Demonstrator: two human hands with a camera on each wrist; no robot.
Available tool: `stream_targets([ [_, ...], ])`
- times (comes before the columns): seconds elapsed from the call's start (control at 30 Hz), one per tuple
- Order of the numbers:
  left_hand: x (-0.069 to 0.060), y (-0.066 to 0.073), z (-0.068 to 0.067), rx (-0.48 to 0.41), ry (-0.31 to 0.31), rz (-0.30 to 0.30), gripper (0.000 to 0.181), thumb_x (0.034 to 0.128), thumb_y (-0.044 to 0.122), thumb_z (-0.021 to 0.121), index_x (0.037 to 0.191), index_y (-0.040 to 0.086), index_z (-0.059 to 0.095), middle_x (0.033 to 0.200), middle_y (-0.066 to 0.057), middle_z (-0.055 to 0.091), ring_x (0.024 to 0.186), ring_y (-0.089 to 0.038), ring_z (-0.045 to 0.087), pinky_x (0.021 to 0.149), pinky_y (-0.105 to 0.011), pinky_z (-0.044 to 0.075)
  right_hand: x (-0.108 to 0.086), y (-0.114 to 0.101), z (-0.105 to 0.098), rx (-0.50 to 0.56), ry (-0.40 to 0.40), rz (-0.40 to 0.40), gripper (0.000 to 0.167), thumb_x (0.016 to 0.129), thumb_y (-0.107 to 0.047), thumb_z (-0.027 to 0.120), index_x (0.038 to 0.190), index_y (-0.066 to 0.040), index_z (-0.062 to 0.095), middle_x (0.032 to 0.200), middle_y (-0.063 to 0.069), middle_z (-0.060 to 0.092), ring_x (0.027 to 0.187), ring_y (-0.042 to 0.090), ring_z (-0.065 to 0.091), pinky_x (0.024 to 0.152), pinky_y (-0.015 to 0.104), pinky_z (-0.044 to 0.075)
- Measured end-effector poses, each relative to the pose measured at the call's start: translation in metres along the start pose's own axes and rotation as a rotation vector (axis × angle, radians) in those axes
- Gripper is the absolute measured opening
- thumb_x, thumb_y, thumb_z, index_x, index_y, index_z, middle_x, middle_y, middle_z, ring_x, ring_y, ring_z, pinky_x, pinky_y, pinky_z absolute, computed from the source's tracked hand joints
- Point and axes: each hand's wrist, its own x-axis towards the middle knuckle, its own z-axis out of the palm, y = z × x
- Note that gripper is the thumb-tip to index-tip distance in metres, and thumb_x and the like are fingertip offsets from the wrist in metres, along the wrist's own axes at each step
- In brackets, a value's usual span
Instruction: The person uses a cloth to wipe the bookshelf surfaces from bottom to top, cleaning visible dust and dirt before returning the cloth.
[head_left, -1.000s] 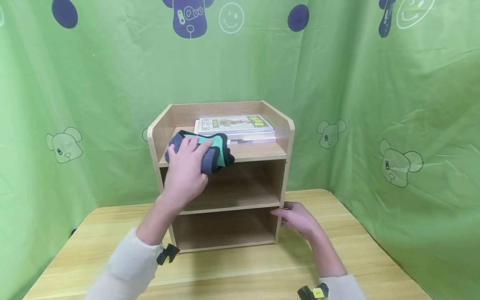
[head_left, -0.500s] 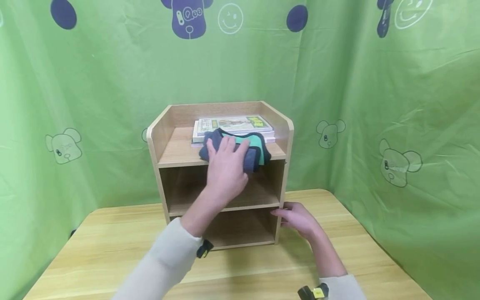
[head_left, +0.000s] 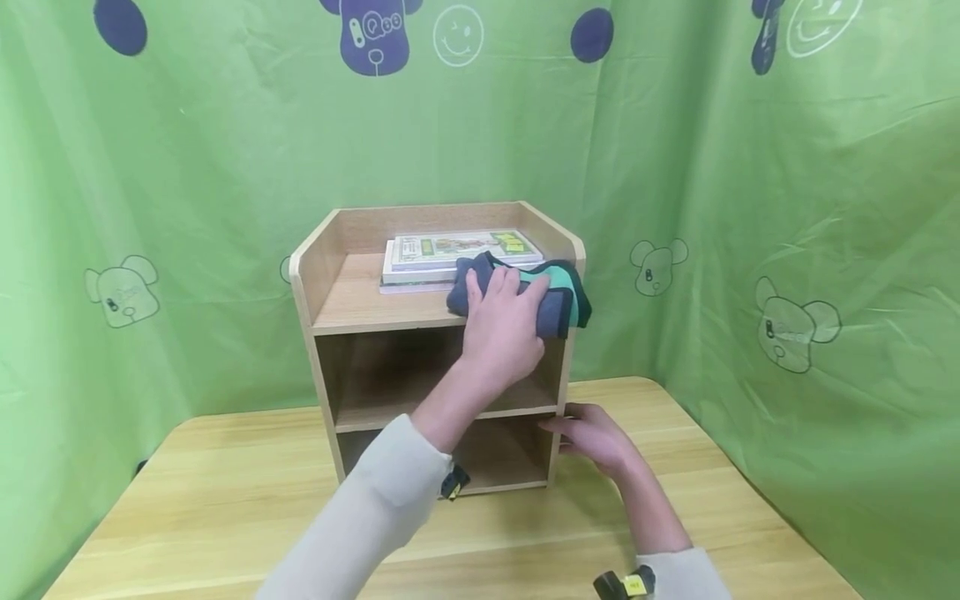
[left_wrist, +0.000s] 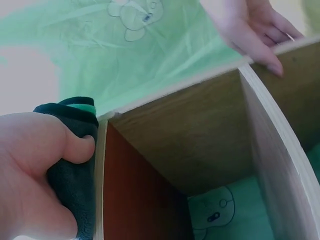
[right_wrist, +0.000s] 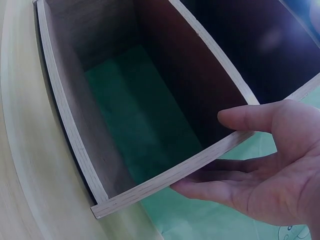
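A wooden shelf unit (head_left: pixel 375 327) stands on the table. My left hand (head_left: pixel 501 333) grips a folded blue-grey and green cloth (head_left: pixel 553 315) with black edging at the right front of the top board; the left wrist view shows the cloth (left_wrist: pixel 75 185) against the board's edge, thumb on it. My right hand (head_left: pixel 596 437) holds the unit's right side panel low down. In the right wrist view that hand (right_wrist: pixel 270 170) has its thumb inside the panel (right_wrist: pixel 170 172) and its fingers outside.
Several stacked books (head_left: pixel 420 271) lie on the top board behind the cloth. Two open compartments are below. The wooden table (head_left: pixel 225 500) extends around the unit, and a green printed curtain (head_left: pixel 240 150) hangs behind and at both sides.
My left hand has moved with the cloth from the left part of the top board's front to its right end. My right hand stays at the side panel.
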Motion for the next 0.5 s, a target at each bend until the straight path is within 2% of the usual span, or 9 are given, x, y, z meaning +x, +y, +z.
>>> stream_targets([
  [0.3, -0.007, -0.013, -0.005, -0.020, 0.010, 0.035, 0.068, 0.0837, 0.015, 0.075, 0.148, 0.024, 0.052, 0.144, -0.007, 0.055, 0.142, -0.026, 0.040, 0.123, -0.063, 0.015, 0.001, 0.003, 0.000, 0.019, -0.034, -0.026, 0.052, 0.097, -0.014, 0.061, 0.137, 0.016, 0.050, 0.133, 0.034, 0.059, 0.121, 0.045, 0.062, 0.098, 0.046, 0.055],
  [0.5, -0.017, -0.036, -0.012, -0.071, 0.025, 0.059, 0.071, 0.0802, 0.008, 0.076, 0.146, 0.022, 0.054, 0.140, -0.007, 0.058, 0.137, -0.025, 0.044, 0.120, -0.065, 0.020, 0.002, 0.005, -0.001, -0.004, -0.022, -0.007, 0.051, 0.096, -0.015, 0.063, 0.136, 0.015, 0.051, 0.134, 0.033, 0.059, 0.123, 0.046, 0.060, 0.099, 0.047, 0.054],
])
